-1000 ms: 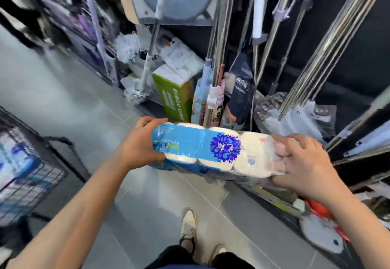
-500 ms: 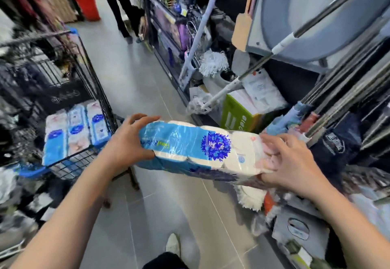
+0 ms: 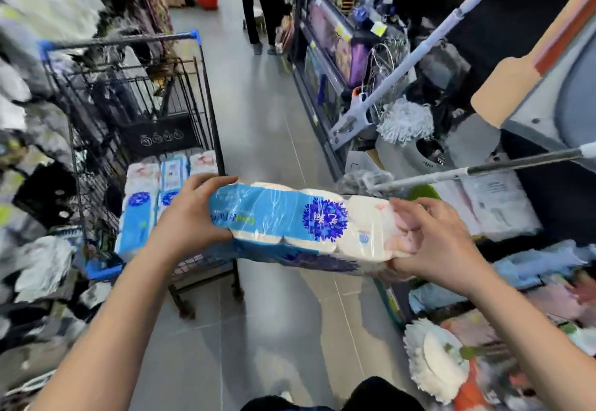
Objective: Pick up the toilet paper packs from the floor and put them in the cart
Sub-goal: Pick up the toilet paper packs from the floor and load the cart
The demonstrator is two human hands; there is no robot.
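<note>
Holding the toilet paper pack (image 3: 300, 220) at both ends, left hand (image 3: 190, 217) and right hand (image 3: 435, 243) wrapped tight, just right of the cart (image 3: 200, 94); likely light, squishy, slippery wrap; best gripped at the ends.

There is one view only, from a wide-angle camera on the person's head, looking forward and steeply down a shop aisle, so nothing is shared with a second view. It sits close above both forearms, which enter from the bottom edge and reach to the left hand (image 3: 190, 217) and right hand (image 3: 435, 243) at mid-frame, with the floor (image 3: 267, 140) running away up the middle. The cart (image 3: 135, 114) lies near on the left, shelves (image 3: 325, 43) on the right, and the wide lens bends and blurs the edges.
</note>
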